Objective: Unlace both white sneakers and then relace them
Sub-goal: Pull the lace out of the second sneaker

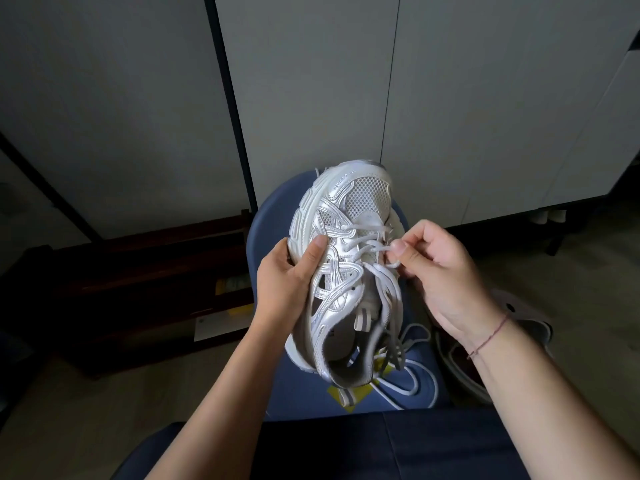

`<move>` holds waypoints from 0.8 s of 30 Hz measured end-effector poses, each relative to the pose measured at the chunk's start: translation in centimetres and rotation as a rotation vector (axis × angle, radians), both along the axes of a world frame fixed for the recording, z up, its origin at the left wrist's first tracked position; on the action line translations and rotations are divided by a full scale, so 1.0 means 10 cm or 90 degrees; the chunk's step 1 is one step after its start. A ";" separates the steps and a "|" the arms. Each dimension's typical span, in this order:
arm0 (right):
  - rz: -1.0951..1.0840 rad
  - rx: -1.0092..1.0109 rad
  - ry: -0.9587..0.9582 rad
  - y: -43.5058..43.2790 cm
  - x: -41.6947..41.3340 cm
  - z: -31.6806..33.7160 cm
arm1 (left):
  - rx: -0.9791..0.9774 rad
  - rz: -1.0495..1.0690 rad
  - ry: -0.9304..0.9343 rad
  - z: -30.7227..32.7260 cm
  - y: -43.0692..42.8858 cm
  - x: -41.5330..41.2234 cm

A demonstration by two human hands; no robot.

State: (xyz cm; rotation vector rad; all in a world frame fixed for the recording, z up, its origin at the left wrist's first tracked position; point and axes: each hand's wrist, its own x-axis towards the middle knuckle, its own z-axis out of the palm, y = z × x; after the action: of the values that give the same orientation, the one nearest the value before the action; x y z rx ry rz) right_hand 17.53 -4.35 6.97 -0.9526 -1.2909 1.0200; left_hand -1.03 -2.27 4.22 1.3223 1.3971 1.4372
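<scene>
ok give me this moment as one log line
left hand: holds sneaker by its side | right hand: pinches lace at eyelets | lace: partly threaded, ends loose | under sneaker: blue chair

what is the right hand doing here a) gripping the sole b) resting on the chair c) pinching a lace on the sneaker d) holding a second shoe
c, the right hand pinches a lace at the eyelets of the sneaker, while the left hand grips its side.

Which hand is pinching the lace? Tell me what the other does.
The right hand: its fingers pinch a lace on the white sneaker. The left hand only grips the sneaker's side.
</scene>
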 end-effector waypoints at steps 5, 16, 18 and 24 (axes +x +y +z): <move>0.136 -0.164 0.362 -0.04 0.04 0.09 | 0.015 -0.021 -0.017 0.02 -0.02 0.08; 0.069 -0.046 0.137 0.04 0.00 -0.12 | -0.042 -0.032 -0.142 0.00 0.04 0.04; 0.014 -0.006 0.072 0.02 -0.04 -0.09 | -0.039 -0.023 -0.142 0.00 0.03 0.04; -0.076 0.016 -0.045 0.02 -0.07 -0.14 | -0.039 -0.012 -0.115 -0.01 0.00 0.06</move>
State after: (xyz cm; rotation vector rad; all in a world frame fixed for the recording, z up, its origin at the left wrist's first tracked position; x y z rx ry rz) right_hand 16.87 -4.11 5.62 -1.0416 -1.2857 0.8826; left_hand -0.40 -2.22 4.17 1.1350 1.2969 1.4505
